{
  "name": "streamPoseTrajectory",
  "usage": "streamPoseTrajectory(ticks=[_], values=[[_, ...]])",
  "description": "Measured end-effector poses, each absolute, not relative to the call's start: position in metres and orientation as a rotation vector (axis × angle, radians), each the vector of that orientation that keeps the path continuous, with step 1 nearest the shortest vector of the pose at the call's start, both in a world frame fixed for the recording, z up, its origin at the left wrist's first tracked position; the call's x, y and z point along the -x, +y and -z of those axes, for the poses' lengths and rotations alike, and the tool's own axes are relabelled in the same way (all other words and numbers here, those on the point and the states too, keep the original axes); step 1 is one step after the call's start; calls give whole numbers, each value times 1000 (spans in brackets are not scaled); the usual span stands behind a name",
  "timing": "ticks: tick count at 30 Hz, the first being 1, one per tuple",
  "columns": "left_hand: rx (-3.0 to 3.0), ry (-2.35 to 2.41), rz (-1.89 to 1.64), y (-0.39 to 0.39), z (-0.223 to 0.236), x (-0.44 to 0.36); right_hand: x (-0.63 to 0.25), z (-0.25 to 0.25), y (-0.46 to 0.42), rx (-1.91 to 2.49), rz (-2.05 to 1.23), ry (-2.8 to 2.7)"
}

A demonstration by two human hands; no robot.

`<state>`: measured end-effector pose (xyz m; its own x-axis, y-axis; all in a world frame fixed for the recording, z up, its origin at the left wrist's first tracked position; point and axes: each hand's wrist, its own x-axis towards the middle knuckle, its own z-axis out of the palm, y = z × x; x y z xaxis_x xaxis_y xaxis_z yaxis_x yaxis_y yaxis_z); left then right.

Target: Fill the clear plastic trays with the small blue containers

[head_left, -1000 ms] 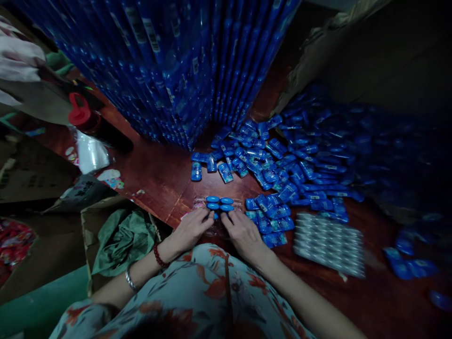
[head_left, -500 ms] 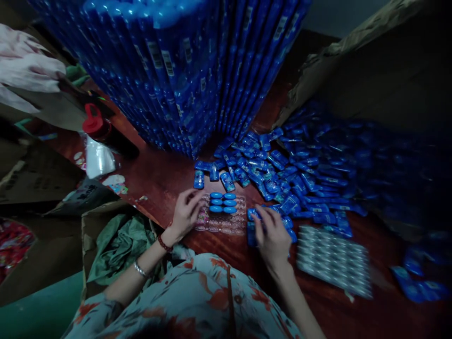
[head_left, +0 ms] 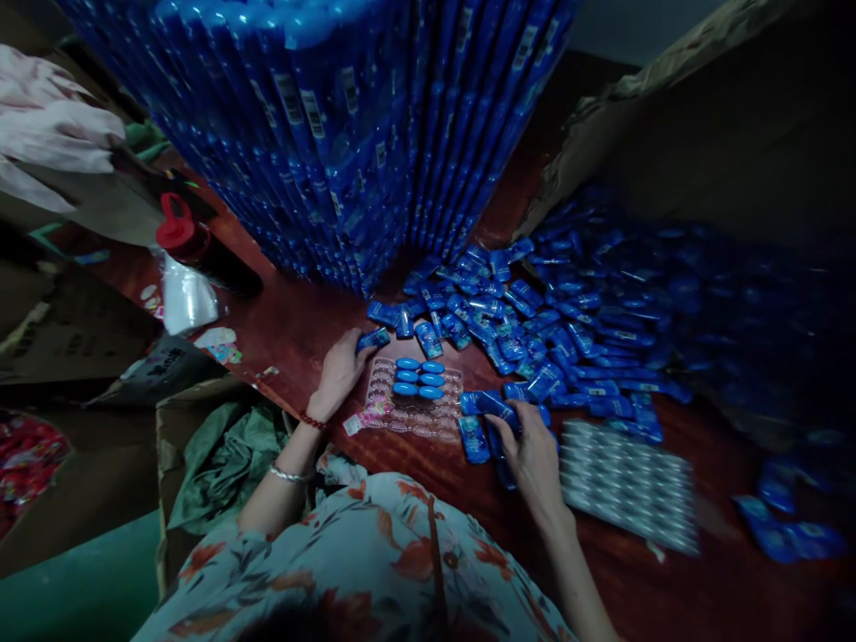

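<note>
My left hand [head_left: 340, 367] pinches the end of a small blue packet [head_left: 373, 339] just above the left corner of a clear plastic blister tray [head_left: 415, 421]. Several glossy blue oval pieces [head_left: 418, 378] sit in two columns on the tray. A pink printed slip [head_left: 369, 415] lies at the tray's left side. On the right, my right hand [head_left: 533, 453] has its thumb and fingers closed on another blue packet [head_left: 487, 404], beside the tray. One more blue packet [head_left: 474, 440] lies flat beneath it, and others are partly hidden under the hand.
Tall stacks of blue packs [head_left: 321, 169] stand at the back. Loose blue packets [head_left: 514, 312] spill from a cardboard box [head_left: 709, 116] at right. A silvery blister sheet [head_left: 629, 486] lies near my right arm. A red-capped bottle [head_left: 207, 250] and green cloth [head_left: 231, 464] are left.
My left hand has moved from the tray's left edge up to a blue packet and tilted it. My right hand has shifted slightly right and down, with a packet now raised in its fingers.
</note>
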<state>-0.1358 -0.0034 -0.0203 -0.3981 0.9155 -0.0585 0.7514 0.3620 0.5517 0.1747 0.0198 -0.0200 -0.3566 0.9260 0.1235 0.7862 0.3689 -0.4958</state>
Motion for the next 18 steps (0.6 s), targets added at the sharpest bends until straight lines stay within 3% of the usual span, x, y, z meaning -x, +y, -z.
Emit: streamPoseTrajectory(ticks=[8,18], values=[[-1466,2208,-1037,-86,-8,128,-147,6,-3,1153,-840,-2300],[-1944,1957,-1063,-90,16,78,-120,19,0,756,-392,-2462]])
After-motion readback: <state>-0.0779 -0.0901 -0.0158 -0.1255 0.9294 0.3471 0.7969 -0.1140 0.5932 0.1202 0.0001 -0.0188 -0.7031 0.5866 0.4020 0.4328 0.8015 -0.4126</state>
